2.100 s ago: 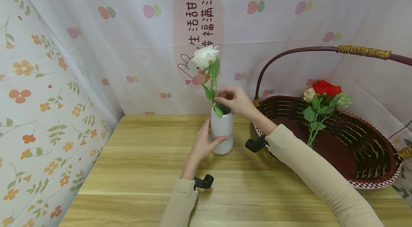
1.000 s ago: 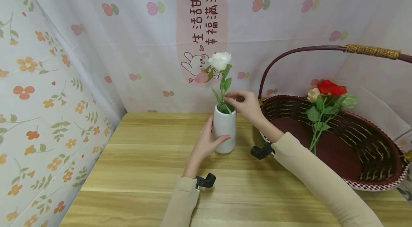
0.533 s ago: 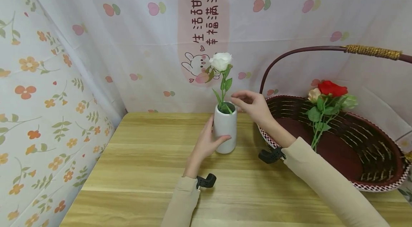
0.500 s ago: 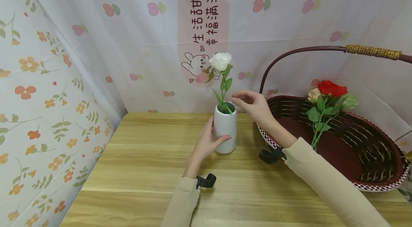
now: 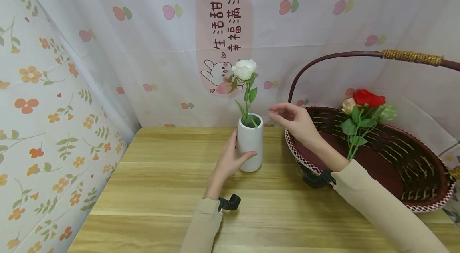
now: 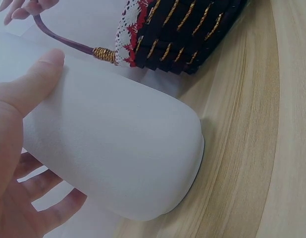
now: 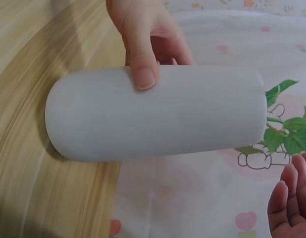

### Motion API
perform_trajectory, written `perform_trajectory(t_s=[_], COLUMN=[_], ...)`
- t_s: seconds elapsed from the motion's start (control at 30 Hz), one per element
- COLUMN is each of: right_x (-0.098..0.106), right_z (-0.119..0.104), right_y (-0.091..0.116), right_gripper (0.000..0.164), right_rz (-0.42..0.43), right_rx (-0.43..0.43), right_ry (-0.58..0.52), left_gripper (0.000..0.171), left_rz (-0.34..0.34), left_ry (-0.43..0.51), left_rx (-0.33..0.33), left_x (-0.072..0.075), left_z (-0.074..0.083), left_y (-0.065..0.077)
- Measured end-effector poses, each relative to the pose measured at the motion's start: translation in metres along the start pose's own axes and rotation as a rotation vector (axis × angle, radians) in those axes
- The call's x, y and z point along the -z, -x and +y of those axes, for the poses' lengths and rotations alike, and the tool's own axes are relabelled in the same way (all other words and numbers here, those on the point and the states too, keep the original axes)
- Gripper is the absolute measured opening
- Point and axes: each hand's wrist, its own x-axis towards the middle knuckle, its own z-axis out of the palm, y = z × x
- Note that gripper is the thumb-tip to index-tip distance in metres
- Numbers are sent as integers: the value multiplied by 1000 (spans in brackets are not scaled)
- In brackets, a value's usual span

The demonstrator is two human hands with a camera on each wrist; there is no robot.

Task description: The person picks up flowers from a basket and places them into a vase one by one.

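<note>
A white vase (image 5: pixel 249 145) stands upright on the wooden table, with a white artificial rose (image 5: pixel 244 70) leaning up out of its mouth. My left hand (image 5: pixel 230 157) grips the vase from the left, its thumb across the front; the left wrist view shows the fingers curving round behind the vase (image 6: pixel 123 144). To the right of the rim my right hand (image 5: pixel 296 121) hovers in the air, fingers loosely bent and holding nothing. Its fingers (image 7: pixel 291 193) show near the rose's leaves (image 7: pixel 286 134) in the right wrist view.
A dark wicker basket (image 5: pixel 425 147) with a tall arched handle (image 5: pixel 334 54) sits at the right. Red, cream and pale green roses (image 5: pixel 368 99) lean inside it. A printed curtain (image 5: pixel 161 65) hangs right behind the table (image 5: pixel 161 189).
The white rose has gone down into the vase and stands straighter. My right hand has let go of its stem and moved right towards the basket. The left hand keeps its grip.
</note>
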Motion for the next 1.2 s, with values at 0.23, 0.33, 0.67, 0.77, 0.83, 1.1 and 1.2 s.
perform_trajectory(t_s=[0.23,0.33,0.67,0.77,0.83,1.1,1.2], right_x=[11,17,51,64,73,106,117], right_z=[-3,-4,-7,-7,-6,0,0], right_y=[8,11,20,23,25,35,38], right_gripper=[26,27,29,30,29,29,30], right_rz=[-15,-16,37,52,66,141,164], right_rx=[21,20,-17,-40,-51,-78,-87], right_ry=[-9,-1,16,22,29,84,88], left_gripper=[95,95,95,96,96,97,97], left_rz=[-4,-3,-3,-5,-3,-6,-7], left_ry=[7,8,6,4,5,4,9], left_rx=[4,7,5,4,5,18,18], left_x=[1,1,1,1,1,1,1], left_z=[0,0,1,2,2,2,2], left_y=[1,2,1,1,0,0,0])
